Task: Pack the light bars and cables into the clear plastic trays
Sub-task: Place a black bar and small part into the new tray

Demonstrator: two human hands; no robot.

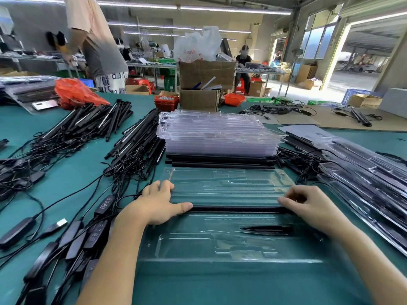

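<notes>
An open clear plastic tray lies on the green table in front of me. One black light bar lies across the tray's middle channel. My left hand rests on the tray's left part, its thumb pressing flat on the bar's left end. My right hand has curled fingers pinching the bar's right end. A slim black part sits in a recess of the tray's near half. Loose light bars with cables lie to the left, and their black controllers are beside my left arm.
A stack of empty clear trays stands behind the open one, on a row of black bars. Packed trays are piled at the right. Cardboard boxes and red bins sit at the table's far edge. People are in the background.
</notes>
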